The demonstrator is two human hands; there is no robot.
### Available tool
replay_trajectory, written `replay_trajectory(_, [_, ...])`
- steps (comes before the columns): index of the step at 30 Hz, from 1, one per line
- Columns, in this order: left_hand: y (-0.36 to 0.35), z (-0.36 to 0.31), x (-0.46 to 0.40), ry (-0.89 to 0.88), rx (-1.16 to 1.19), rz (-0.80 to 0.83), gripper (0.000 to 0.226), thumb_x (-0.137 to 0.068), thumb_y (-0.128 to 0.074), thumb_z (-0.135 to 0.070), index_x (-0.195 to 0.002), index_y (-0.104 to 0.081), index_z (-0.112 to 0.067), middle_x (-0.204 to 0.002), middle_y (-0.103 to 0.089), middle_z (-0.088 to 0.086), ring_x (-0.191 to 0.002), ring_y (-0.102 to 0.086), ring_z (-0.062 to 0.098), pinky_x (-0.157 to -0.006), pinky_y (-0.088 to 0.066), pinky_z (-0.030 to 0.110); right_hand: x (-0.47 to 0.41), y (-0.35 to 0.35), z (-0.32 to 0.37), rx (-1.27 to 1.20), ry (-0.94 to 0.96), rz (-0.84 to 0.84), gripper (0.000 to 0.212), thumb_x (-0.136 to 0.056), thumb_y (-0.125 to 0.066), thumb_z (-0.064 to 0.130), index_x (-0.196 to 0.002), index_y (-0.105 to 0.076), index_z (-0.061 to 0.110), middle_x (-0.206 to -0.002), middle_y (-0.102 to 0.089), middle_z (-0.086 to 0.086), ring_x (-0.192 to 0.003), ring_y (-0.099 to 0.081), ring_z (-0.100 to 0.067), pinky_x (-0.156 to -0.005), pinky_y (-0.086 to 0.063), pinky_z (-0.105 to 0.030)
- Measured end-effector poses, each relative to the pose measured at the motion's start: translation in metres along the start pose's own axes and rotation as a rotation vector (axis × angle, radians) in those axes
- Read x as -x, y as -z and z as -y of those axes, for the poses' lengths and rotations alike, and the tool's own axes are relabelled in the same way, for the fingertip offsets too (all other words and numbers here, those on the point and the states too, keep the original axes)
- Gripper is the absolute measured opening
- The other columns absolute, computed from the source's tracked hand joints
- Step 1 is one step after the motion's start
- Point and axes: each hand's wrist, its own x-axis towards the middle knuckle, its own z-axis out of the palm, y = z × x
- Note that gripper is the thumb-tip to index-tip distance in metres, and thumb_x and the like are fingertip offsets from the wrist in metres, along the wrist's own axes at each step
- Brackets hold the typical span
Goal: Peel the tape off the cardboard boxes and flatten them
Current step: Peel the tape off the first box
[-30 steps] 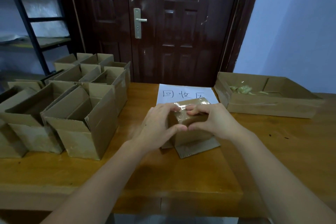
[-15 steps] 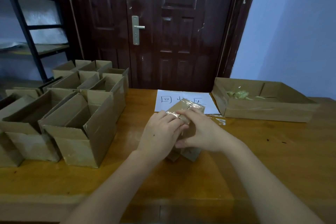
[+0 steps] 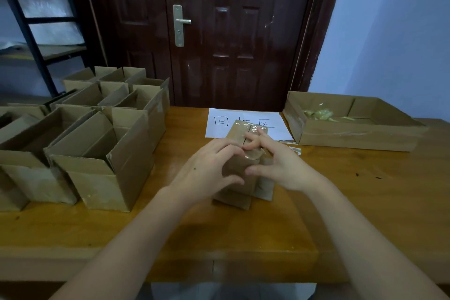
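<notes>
Head view: both hands, left hand (image 3: 209,170) and right hand (image 3: 280,165), hold a small box (image 3: 239,165) (shiny tape (image 3: 254,153) on top) on the table (image 3: 365,202).

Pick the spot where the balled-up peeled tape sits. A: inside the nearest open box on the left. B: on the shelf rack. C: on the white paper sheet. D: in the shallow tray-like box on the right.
D: the crumpled tape lies inside the shallow cardboard tray at the table's right side.
</notes>
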Motion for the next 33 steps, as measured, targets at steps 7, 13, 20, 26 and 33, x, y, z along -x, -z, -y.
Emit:
replay_trajectory(7, [-0.018,0.004,-0.007,-0.044,-0.074,-0.092,0.049,-0.071,-0.094,-0.031,-0.111,-0.069,-0.018,-0.111,-0.066,-0.002,-0.099,-0.054,0.016,-0.086,-0.048,0.030,0.001,0.013,-0.003,0.104,-0.020,0.091,0.046,-0.079,-0.085,0.028,-0.115,-0.061,0.045,-0.158,-0.035,0.025,-0.152,-0.005,0.006,-0.125,-0.021,-0.049])
replay_trajectory(13, [-0.024,0.006,-0.016,-0.148,-0.161,-0.145,0.029,-0.085,-0.072,-0.044,-0.093,-0.070,-0.017,-0.093,-0.069,-0.003,-0.083,-0.052,0.014,-0.074,-0.027,0.020,0.001,0.014,-0.003,0.157,-0.040,0.078,0.047,-0.075,-0.089,0.024,-0.109,-0.062,0.042,-0.159,-0.035,0.022,-0.153,-0.006,0.001,-0.124,-0.022,-0.050])
replay_trajectory(20, [-0.025,0.007,-0.019,-0.222,-0.168,-0.264,0.039,-0.102,-0.056,-0.047,-0.088,-0.075,-0.016,-0.086,-0.071,-0.002,-0.077,-0.058,0.016,-0.071,-0.037,0.023,0.003,0.010,-0.004,0.127,0.000,0.025,0.046,-0.075,-0.089,0.023,-0.107,-0.063,0.044,-0.157,-0.039,0.022,-0.153,-0.010,0.000,-0.124,-0.023,-0.050])
replay_trajectory(26, [-0.022,0.012,-0.006,-0.270,-0.165,-0.207,0.036,-0.103,-0.056,-0.045,-0.110,-0.075,-0.015,-0.113,-0.072,0.002,-0.101,-0.062,0.019,-0.085,-0.050,0.031,0.002,0.010,-0.007,0.127,0.003,0.027,0.053,-0.076,-0.088,0.023,-0.118,-0.062,0.043,-0.159,-0.036,0.020,-0.153,-0.009,0.001,-0.124,-0.023,-0.047])
replay_trajectory(33, [-0.022,0.002,-0.006,-0.291,-0.190,-0.296,0.031,-0.107,-0.053,-0.033,-0.098,-0.077,-0.015,-0.107,-0.074,0.002,-0.097,-0.069,0.024,-0.080,-0.055,0.038,0.005,0.007,0.000,0.142,-0.008,-0.002,0.061,-0.076,-0.088,0.024,-0.117,-0.054,0.054,-0.162,-0.032,0.015,-0.153,-0.010,0.001,-0.125,-0.022,-0.042])
